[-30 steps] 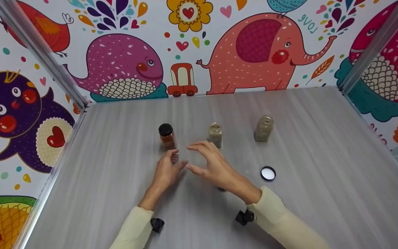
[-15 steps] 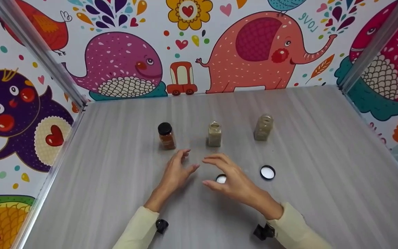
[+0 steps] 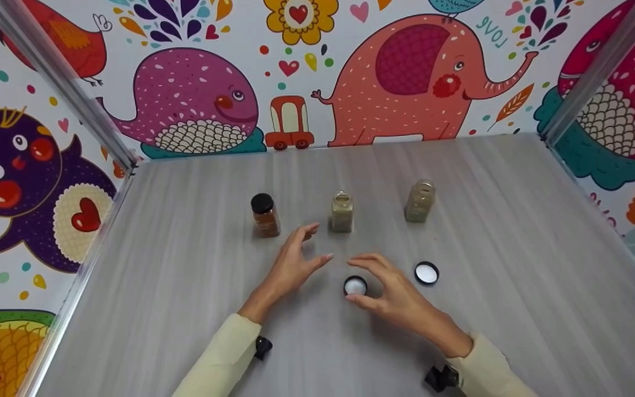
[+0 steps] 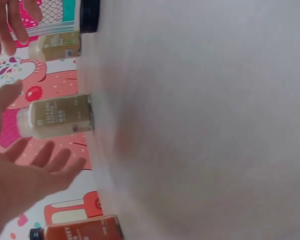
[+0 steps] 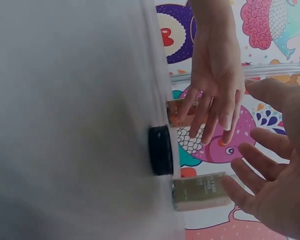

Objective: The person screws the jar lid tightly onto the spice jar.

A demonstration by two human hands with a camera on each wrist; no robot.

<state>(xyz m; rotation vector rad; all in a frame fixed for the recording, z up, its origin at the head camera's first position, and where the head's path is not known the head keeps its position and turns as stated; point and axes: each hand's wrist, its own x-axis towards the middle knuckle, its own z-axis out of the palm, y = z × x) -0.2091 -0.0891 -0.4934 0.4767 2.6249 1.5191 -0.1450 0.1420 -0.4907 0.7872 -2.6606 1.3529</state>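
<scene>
My left hand [image 3: 289,269] is held above the table with its fingers loosely extended, just in front of the middle seasoning jar [image 3: 342,214] and apart from it. That glass jar stands upright and uncapped, with greenish-beige powder inside; its label [image 4: 55,112] faces the left wrist view. My right hand [image 3: 400,295] hovers with thumb and fingers spread beside a black lid [image 3: 355,286] lying white inside up; I cannot tell whether the thumb touches it. Neither hand holds anything. In the right wrist view the lid [image 5: 161,150] shows as a dark disc on the table.
To the left stands a jar of orange-red seasoning [image 3: 266,218] with its black cap on. A second uncapped jar of greenish powder [image 3: 420,202] is at the right. Another upturned black lid [image 3: 426,273] lies right of my right hand. Patterned panels [image 3: 196,105] border the grey table [image 3: 185,264].
Both hands have moved to the right, the left hand away from the red jar towards the middle jar. The nearer lid, mostly covered before, is now in view. Jars and lids stay put.
</scene>
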